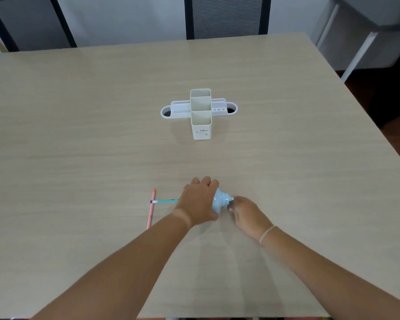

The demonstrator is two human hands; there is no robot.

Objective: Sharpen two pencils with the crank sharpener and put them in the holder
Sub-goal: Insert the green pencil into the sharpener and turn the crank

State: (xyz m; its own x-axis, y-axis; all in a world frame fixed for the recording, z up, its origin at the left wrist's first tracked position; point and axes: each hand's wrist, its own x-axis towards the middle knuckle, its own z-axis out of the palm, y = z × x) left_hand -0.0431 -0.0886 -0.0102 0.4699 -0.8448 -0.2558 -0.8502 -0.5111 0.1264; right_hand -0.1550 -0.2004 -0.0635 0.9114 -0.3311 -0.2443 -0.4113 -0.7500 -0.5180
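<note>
My left hand (200, 200) lies over the pale blue crank sharpener (220, 200) and grips its body against the table. A teal pencil (165, 201) sticks out to the left from under that hand, lying level. My right hand (246, 213), blurred, is closed at the sharpener's crank end on the right. A pink pencil (151, 209) lies on the table just left of the teal one, pointing away from me and crossing its end. The white pencil holder (201, 125) stands further back at the table's middle, its compartments showing nothing inside.
The beige wooden table (79, 135) spreads wide around the objects. Two dark chairs (226, 17) stand behind its far edge. A white desk leg (356, 58) and grey furniture stand off the right corner.
</note>
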